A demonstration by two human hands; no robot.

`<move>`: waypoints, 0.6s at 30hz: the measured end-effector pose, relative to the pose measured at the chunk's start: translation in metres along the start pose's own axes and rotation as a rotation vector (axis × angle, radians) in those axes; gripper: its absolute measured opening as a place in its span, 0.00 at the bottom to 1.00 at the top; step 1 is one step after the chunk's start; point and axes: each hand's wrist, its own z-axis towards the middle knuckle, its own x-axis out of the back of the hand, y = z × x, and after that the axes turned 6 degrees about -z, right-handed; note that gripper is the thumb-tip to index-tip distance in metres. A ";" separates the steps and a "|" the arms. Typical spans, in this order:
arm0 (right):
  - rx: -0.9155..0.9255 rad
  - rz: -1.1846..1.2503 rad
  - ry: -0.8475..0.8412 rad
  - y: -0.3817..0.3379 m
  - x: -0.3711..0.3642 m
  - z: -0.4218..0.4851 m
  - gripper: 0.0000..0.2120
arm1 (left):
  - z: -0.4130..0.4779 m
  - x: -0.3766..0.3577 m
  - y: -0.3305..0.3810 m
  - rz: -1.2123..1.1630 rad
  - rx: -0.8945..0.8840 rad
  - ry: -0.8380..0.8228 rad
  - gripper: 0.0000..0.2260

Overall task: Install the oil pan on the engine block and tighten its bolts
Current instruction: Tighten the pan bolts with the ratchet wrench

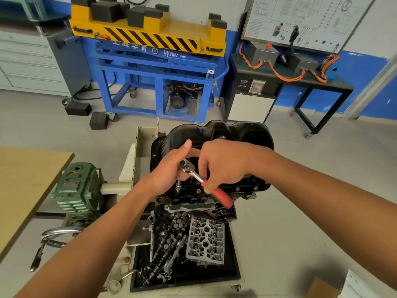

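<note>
One view only: head-worn, wide-angle. The camera looked forward and steeply down over the work. Both forearms reached up from the lower corners, large and close to the lens. The left hand [169,171] and right hand [223,162] sat at frame centre on the red-handled chrome ratchet wrench [221,196], in front of the glossy black stamped-metal oil pan [247,134]. A shallow black tray [234,274] of engine parts lay almost directly beneath the lens. The upper frame took in grey floor and, well apart, the blue steel stand with yellow-and-black striped top [159,69] at the far wall. Straight lines bowed toward the edges.
</note>
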 end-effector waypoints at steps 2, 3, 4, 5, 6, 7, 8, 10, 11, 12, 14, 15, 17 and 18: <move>-0.068 -0.104 0.076 0.007 0.003 0.000 0.04 | 0.001 0.002 0.000 -0.057 -0.001 -0.085 0.27; -0.106 -0.153 0.140 0.009 0.003 0.001 0.03 | 0.002 0.002 0.000 -0.079 -0.007 -0.131 0.27; -0.138 -0.190 0.213 0.010 0.002 0.003 0.04 | 0.001 0.003 0.000 -0.100 -0.009 -0.169 0.28; -0.160 -0.215 0.278 0.010 0.001 0.005 0.05 | 0.002 0.003 0.000 -0.120 -0.003 -0.191 0.31; -0.174 -0.239 0.332 0.009 -0.001 0.007 0.05 | 0.002 0.004 0.000 -0.139 0.002 -0.201 0.34; -0.179 -0.268 0.377 0.008 -0.003 0.009 0.06 | 0.002 0.004 0.001 -0.155 0.004 -0.204 0.37; -0.178 -0.301 0.418 0.006 -0.005 0.011 0.06 | 0.002 0.005 0.002 -0.170 0.005 -0.207 0.39; -0.169 -0.347 0.479 0.004 -0.010 0.014 0.07 | 0.001 0.008 0.003 -0.200 0.000 -0.211 0.38; -0.167 -0.356 0.497 0.004 -0.012 0.015 0.07 | 0.001 0.009 0.004 -0.211 -0.004 -0.214 0.36; -0.164 -0.356 0.511 0.005 -0.014 0.015 0.07 | 0.000 0.010 0.004 -0.217 -0.006 -0.216 0.35; -0.159 -0.335 0.535 0.007 -0.018 0.014 0.04 | -0.001 0.011 0.003 -0.203 -0.005 -0.203 0.34; -0.153 -0.312 0.548 0.008 -0.019 0.014 0.04 | -0.002 0.011 0.003 -0.187 -0.011 -0.188 0.33; -0.151 -0.244 0.558 0.011 -0.020 0.013 0.08 | -0.003 0.010 0.002 -0.140 -0.039 -0.136 0.29; -0.157 -0.218 0.557 0.012 -0.019 0.012 0.09 | -0.003 0.009 0.001 -0.119 -0.055 -0.095 0.26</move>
